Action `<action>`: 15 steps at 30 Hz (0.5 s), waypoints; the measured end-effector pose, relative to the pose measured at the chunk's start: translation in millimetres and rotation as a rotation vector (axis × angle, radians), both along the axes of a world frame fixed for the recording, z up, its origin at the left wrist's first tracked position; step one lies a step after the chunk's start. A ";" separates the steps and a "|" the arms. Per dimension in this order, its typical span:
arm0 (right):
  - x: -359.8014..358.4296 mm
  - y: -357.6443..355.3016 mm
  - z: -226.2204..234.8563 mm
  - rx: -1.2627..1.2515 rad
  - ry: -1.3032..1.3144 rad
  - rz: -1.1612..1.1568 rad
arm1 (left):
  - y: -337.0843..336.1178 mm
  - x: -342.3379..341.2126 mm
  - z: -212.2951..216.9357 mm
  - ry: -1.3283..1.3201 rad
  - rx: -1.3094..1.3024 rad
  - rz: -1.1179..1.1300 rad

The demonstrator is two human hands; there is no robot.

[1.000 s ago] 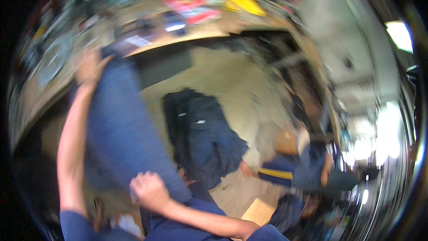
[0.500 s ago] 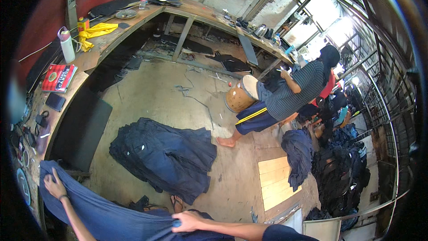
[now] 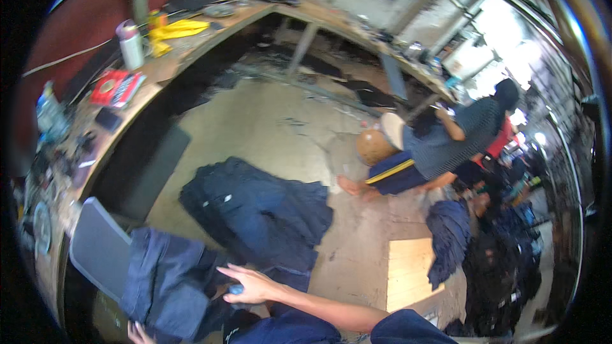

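Dark blue trousers [image 3: 167, 283] lie bunched over the lower end of a grey rounded board [image 3: 95, 242] at the lower left. My left hand [image 3: 139, 334] shows only as blurred fingers at the bottom rim, spread apart beside the edge of the cloth. My right hand [image 3: 253, 285] is just right of the trousers, index finger stretched out. Its other fingers are curled round a small blue thing [image 3: 236, 289], too hidden to name. More dark blue cloth [image 3: 287, 328] lies below my right forearm.
A heap of dark garments [image 3: 261, 207] lies on the floor ahead. The wooden bench [image 3: 143, 99] along the left carries a red book, a phone, a bottle and yellow cloth. A person [image 3: 446, 137] sits at the right, near another dark garment pile [image 3: 449, 239].
The blue cloth, stretched out at the left before, is now bunched and bares the grey board. My left hand has moved down to the bottom rim. The whole view has shifted.
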State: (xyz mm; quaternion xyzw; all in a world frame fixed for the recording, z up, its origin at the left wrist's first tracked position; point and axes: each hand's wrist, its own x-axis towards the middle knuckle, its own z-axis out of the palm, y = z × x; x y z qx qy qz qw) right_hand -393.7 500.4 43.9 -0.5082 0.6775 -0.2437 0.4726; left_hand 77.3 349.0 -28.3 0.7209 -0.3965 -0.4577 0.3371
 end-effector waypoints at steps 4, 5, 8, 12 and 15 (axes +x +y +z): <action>63.5 -118.4 13.3 0.052 -0.094 0.244 | -13.4 -77.5 -23.3 -0.311 -0.139 -0.103; 76.7 -141.1 16.8 0.037 -0.183 0.278 | -22.3 -94.6 -24.5 -0.267 -0.244 -0.041; 109.2 -202.6 26.7 0.141 0.125 0.368 | -60.7 -110.4 -10.6 -0.236 -0.180 0.189; 160.6 -308.5 26.2 0.086 0.238 0.242 | -182.3 -59.7 0.0 -0.156 -0.153 0.090; 198.4 -391.7 20.4 -0.098 0.276 0.237 | -273.0 -12.6 -14.0 -0.133 -0.097 0.097</action>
